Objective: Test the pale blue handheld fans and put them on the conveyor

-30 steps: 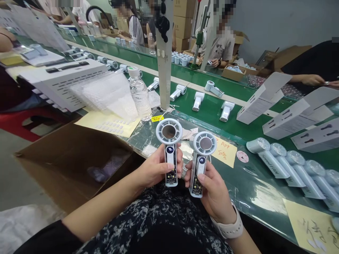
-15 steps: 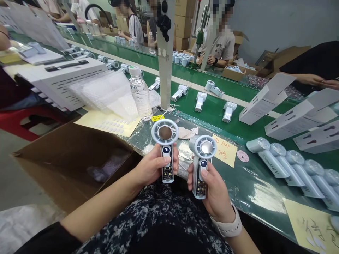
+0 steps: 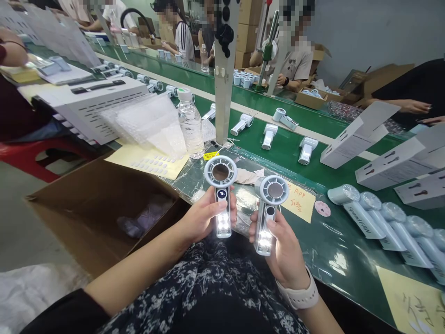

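White fans upright: left hand fingers wrapped round left fan; right hand likewise round right fan.

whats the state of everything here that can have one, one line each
left hand: closed around the left fan's handle
right hand: closed around the right fan's handle
left fan: upright, display lit, lower handle glowing white
right fan: upright, tilted slightly, lower handle glowing white
water bottle: upright, capped
cardboard box: open
white cartons: closed, lying flat
wrapped fans: lying in a row
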Demonstrator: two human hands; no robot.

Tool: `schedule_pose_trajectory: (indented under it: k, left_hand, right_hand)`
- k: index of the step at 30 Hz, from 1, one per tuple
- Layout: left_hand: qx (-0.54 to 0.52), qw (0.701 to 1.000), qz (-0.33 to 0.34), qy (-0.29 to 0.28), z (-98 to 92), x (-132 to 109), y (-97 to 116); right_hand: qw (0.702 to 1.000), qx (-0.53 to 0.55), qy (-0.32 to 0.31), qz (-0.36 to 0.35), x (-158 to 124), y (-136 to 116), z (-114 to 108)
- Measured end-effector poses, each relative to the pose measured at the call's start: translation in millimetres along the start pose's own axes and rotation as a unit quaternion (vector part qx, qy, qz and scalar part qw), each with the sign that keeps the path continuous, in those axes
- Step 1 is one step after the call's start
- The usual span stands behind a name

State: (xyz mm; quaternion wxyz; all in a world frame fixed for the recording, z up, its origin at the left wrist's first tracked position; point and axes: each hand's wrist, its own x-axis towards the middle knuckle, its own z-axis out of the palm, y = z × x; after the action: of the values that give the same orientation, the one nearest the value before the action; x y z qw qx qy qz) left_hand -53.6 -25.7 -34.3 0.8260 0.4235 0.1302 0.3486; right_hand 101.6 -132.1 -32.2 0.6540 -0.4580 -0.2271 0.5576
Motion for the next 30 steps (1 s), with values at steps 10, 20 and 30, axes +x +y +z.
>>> schedule_pose_trajectory:
  k: [10,20,30]
  left_hand:
    - [0.053,0.997,0.002,-0.052,6.3,-1,1]
    - [0.014,1.0,-0.026,0.0,-1.0,3,-8]
    - [0.185,0.981,-0.044,-0.043,-4.4,-3,-11]
  right_hand:
    - [1.0,0.003,-0.016,-0.009,-1,-1,-5]
    - [0.999,0.047,0.003,0.016,0,2,-10]
    - [0.999,0.039,0.009,0.013,0,6,-8]
